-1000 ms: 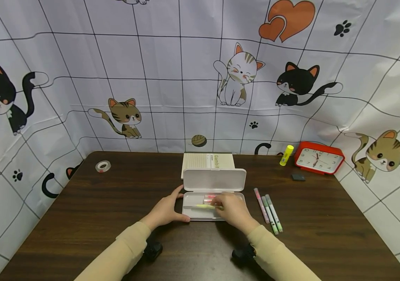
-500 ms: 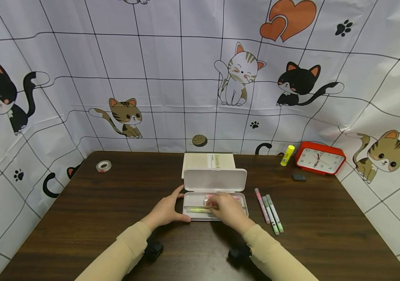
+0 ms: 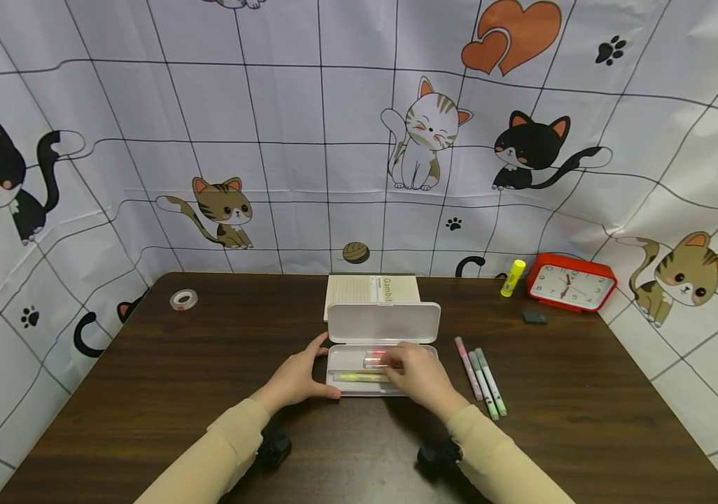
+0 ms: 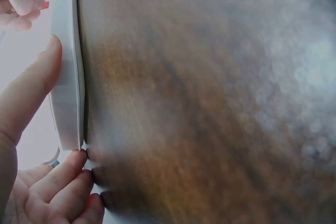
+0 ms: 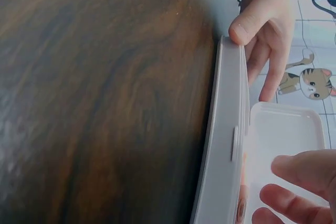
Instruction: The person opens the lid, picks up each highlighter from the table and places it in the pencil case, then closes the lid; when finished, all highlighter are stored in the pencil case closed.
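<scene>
A white pencil case (image 3: pixel 340 388) lies on the dark table with its lid (image 3: pixel 384 323) raised at the back. My left hand (image 3: pixel 296 374) holds the left end of the case; in the left wrist view its thumb (image 4: pixel 39 82) lies on the front wall and its fingers are at the end. In the tray, a yellow pen (image 3: pixel 359 377) lies lengthwise along the front, with a clear and red item (image 3: pixel 374 358) behind it. Over the tray's right part is my right hand (image 3: pixel 422 374). Its thumb and fingers (image 5: pixel 294 205) stand apart in the right wrist view, nothing visible between them.
To the right of the case lie a pink pen (image 3: pixel 468 367) and two green-tipped pens. A notebook (image 3: pixel 353 288) sits behind the lid. Farther right are a yellow glue-stick-shaped tube (image 3: pixel 513 278), a red clock (image 3: pixel 573 282) and a dark block (image 3: pixel 534 318). A tape roll (image 3: pixel 183 300) is at left.
The yellow pen, slightly higher in my right hand's fingers a second ago, has come down into the tray's front. My right hand has let go and shifted slightly right. The left hand stays put.
</scene>
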Tool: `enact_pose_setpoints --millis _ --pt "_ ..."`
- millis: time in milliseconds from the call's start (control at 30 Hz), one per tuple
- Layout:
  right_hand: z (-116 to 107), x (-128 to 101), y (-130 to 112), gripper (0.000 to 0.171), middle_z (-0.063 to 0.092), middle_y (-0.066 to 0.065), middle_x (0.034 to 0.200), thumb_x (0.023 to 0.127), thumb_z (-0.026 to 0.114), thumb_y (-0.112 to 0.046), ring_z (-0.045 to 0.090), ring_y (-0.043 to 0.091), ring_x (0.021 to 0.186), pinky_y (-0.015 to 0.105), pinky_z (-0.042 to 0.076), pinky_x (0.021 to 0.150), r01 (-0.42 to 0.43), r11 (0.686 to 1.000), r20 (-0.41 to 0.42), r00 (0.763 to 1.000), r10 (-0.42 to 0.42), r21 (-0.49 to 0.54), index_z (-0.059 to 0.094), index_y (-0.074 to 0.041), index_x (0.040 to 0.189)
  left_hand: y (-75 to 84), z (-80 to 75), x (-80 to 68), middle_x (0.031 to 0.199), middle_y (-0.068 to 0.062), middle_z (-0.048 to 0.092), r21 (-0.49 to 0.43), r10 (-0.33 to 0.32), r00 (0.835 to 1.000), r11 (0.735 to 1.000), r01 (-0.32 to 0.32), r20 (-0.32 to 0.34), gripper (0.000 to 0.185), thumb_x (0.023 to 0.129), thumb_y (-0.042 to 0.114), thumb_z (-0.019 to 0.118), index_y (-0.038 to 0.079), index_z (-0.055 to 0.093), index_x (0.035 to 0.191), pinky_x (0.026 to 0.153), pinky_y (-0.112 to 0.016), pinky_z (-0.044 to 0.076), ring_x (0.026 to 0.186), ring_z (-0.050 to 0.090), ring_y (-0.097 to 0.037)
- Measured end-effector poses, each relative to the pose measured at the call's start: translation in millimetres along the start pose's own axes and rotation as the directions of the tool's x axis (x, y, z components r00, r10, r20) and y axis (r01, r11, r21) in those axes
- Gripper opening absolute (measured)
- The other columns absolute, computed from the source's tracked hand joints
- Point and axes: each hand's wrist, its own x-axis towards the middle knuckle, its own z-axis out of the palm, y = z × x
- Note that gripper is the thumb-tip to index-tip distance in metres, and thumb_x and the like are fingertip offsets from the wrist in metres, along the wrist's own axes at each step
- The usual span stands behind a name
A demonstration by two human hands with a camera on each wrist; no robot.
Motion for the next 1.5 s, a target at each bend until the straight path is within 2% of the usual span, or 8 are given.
enact_pose_setpoints --millis 267,500,567,600,767,967,1167,1500 --pt "-10.4 -5.6 6.1 0.005 0.065 -0.006 0.08 0.081 0.074 -0.013 0.062 0.011 0.073 0.03 0.051 0.065 -0.045 0.999 -0.017 0.999 0.045 0.025 0.073 -0.017 0.083 -1.0 -0.8 1.3 0.136 -0.012 0.053 -0.01 0.002 1.0 1.0 -0.002 -0.002 0.113 0.064 0.036 0.087 0.006 0.022 0.151 0.103 -0.052 0.036 0.126 0.047 -0.035" --pt "-18.7 -12.2 21.3 0.005 0.062 -0.005 0.077 0.081 0.073 -0.01 0.058 0.01 0.071 0.029 0.05 0.065 -0.08 0.997 -0.03 0.996 0.08 0.018 0.072 -0.014 0.082 -1.2 -0.8 0.1 0.136 -0.012 0.053 -0.001 0.004 1.0 1.0 -0.004 0.002 0.113 0.064 0.037 0.087 0.005 0.022 0.151 0.103 -0.052 0.036 0.126 0.047 -0.035" --pt "-20.9 -15.0 26.5 0.006 0.062 -0.005 0.076 0.08 0.074 -0.009 0.058 0.01 0.069 0.03 0.049 0.065 -0.089 0.996 -0.039 0.995 0.09 0.012 0.072 -0.015 0.081 -1.0 -1.1 -0.4 0.136 -0.013 0.053 0.006 0.007 1.0 1.0 -0.007 0.005 0.113 0.064 0.037 0.087 0.005 0.022 0.15 0.103 -0.053 0.036 0.126 0.047 -0.036" --pt "-22.0 -16.2 29.2 0.006 0.062 -0.004 0.076 0.08 0.073 -0.008 0.058 0.011 0.069 0.034 0.051 0.07 -0.091 0.996 -0.045 0.995 0.092 0.011 0.072 -0.014 0.081 -0.8 -1.3 -0.6 0.136 -0.013 0.053 0.006 0.006 1.0 1.0 -0.006 0.006 0.113 0.064 0.037 0.087 0.004 0.022 0.15 0.103 -0.053 0.036 0.126 0.047 -0.036" --pt "-29.2 -24.0 41.1 0.006 0.062 -0.004 0.075 0.081 0.073 -0.009 0.056 0.011 0.067 0.038 0.051 0.069 -0.143 0.99 -0.037 0.989 0.143 -0.002 0.072 -0.014 0.083 -0.8 -0.7 0.4 0.137 -0.013 0.053 0.01 -0.008 1.0 1.0 0.008 0.005 0.113 0.065 0.038 0.087 0.005 0.022 0.151 0.104 -0.052 0.036 0.127 0.046 -0.035" --pt "-38.5 -33.8 53.5 0.007 0.068 -0.004 0.079 0.082 0.072 -0.013 0.063 0.016 0.078 0.044 0.05 0.075 -0.215 0.977 -0.019 0.977 0.214 -0.016 0.073 -0.013 0.089 0.1 -0.1 0.6 0.137 -0.013 0.053 0.012 -0.002 1.0 1.0 0.002 0.002 0.112 0.065 0.038 0.087 0.005 0.022 0.151 0.103 -0.052 0.036 0.127 0.046 -0.035" --pt "-46.4 -43.2 66.3 0.008 0.062 -0.004 0.079 0.082 0.072 -0.011 0.057 0.013 0.072 0.031 0.047 0.063 -0.241 0.97 -0.018 0.97 0.241 -0.014 0.073 -0.014 0.089 0.7 -0.3 -1.1 0.137 -0.014 0.053 0.009 0.006 1.0 1.0 -0.006 0.013 0.111 0.066 0.038 0.086 0.004 0.022 0.15 0.103 -0.052 0.036 0.127 0.046 -0.036" --pt "-61.3 -58.1 84.8 0.01 0.061 -0.001 0.078 0.082 0.071 -0.009 0.056 0.016 0.071 0.032 0.046 0.06 -0.288 0.957 -0.019 0.957 0.288 -0.017 0.072 -0.009 0.092 0.5 -0.1 -1.0 0.136 -0.014 0.053 0.015 0.01 1.0 1.0 -0.01 0.002 0.112 0.065 0.038 0.087 0.004 0.023 0.15 0.103 -0.052 0.036 0.126 0.047 -0.036"
